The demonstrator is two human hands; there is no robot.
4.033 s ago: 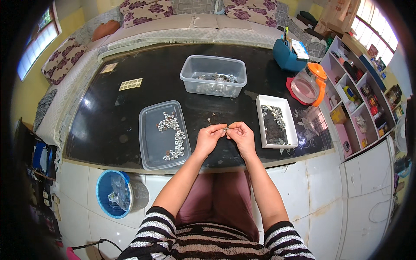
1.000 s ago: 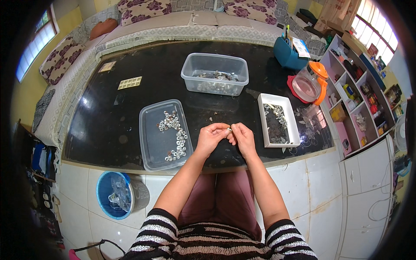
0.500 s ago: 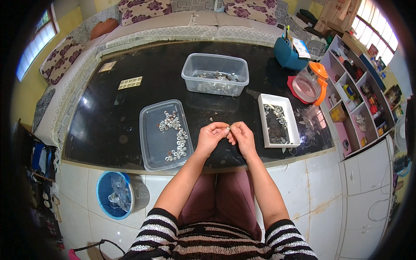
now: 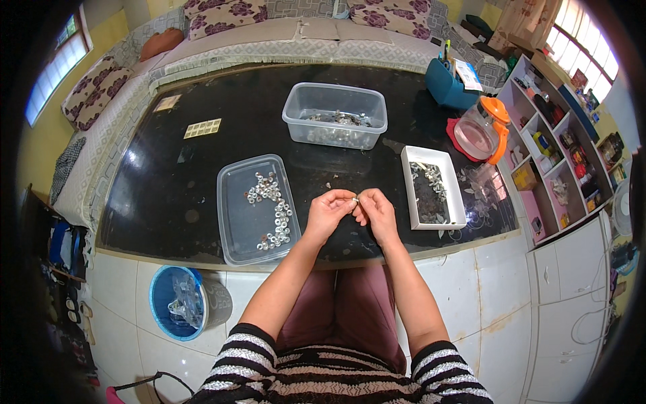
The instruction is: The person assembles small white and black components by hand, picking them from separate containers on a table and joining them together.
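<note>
My left hand (image 4: 330,210) and my right hand (image 4: 377,211) meet over the near part of the black table (image 4: 168,202), fingertips pinched together. Between them sits a small whitish piece (image 4: 354,200), too small to name, mostly covered by the fingers. Left of my hands lies a clear plastic lid (image 4: 239,229) bearing several small silvery ring-like pieces (image 4: 281,219). To the right is a white open box (image 4: 407,182) with small pale, slender pieces (image 4: 434,180) on its dark bottom. Beyond my hands stands a clear plastic tub (image 4: 336,138) with a heap of small metallic-looking parts inside.
Back right on the table are a glass jug (image 4: 473,131) with an orange lid and handle, and a teal holder (image 4: 447,84). A yellowish card (image 4: 202,128) lies far left. Below the table edge stands a blue-rimmed bin (image 4: 158,303). Shelves (image 4: 552,155) border the right side.
</note>
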